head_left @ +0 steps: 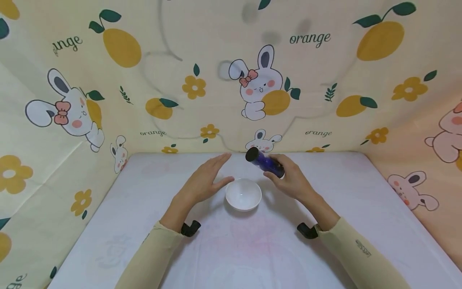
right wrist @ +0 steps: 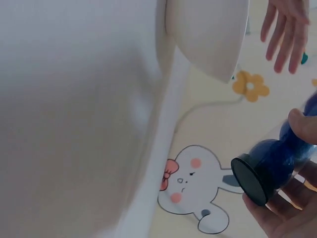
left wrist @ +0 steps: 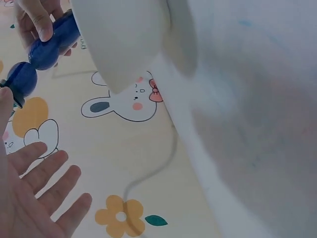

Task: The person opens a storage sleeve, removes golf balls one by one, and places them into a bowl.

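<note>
My right hand (head_left: 291, 180) grips a clear tube of blue balls (head_left: 265, 162) with dark end caps, its thumb on the near side. The tube is held tilted above the table, behind and to the right of a white bowl (head_left: 243, 195). In the right wrist view one dark cap (right wrist: 250, 179) faces the camera, with the fingers wrapped round the tube's underside. My left hand (head_left: 203, 180) is held out at the bowl's left, fingers extended and palm facing inward, holding nothing. Its thumb tip overlaps the bowl's rim in the head view.
The bowl stands upright on a white-covered table (head_left: 231, 257). A cream cloth (head_left: 216, 36) printed with rabbits, oranges and flowers hangs behind the table and along both sides. Dark wrist mounts (head_left: 190, 228) sit at both sleeve cuffs.
</note>
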The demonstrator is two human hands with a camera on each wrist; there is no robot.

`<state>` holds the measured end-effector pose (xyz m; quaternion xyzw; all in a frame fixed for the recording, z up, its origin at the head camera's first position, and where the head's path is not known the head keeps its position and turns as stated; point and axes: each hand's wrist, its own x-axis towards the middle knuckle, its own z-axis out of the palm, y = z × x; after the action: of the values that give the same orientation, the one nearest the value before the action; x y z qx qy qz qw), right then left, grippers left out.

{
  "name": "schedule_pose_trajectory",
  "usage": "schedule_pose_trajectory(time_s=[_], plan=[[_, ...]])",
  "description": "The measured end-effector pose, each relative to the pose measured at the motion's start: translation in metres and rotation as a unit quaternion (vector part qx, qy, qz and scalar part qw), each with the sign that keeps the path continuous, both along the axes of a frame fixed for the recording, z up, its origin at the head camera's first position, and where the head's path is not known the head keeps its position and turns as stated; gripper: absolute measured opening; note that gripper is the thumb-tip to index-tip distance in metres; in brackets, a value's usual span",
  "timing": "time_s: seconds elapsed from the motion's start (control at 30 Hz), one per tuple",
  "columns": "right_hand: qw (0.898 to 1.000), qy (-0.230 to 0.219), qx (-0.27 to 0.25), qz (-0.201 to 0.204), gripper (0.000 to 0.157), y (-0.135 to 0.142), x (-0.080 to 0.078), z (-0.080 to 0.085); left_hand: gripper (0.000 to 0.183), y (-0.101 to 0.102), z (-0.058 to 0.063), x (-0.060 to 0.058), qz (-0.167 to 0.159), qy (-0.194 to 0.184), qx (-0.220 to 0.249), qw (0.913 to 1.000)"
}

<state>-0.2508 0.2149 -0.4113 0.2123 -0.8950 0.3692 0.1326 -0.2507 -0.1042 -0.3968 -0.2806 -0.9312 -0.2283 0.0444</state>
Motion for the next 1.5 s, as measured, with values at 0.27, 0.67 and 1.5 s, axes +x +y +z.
schedule_pose_trajectory(time_s=[0.27,0.67,1.5], plan=[[0.999,0.025,0.028,0.022,0.056,-0.006,0.011,0.005,0.078,0.004,0.006,0.005,-0.01,0.032,0.041,0.9986],[0.994,0.065,0.06,0.066,0.053,-0.011,0.022,-0.008,0.069,0.014,-0.001,0.011,-0.067,0.11,0.051,0.9904],[0.991,-0.033,0.024,0.128,0.056,-0.013,0.016,-0.009,0.05,0.009,-0.002,0.009,-0.093,0.048,0.11,0.9884]])
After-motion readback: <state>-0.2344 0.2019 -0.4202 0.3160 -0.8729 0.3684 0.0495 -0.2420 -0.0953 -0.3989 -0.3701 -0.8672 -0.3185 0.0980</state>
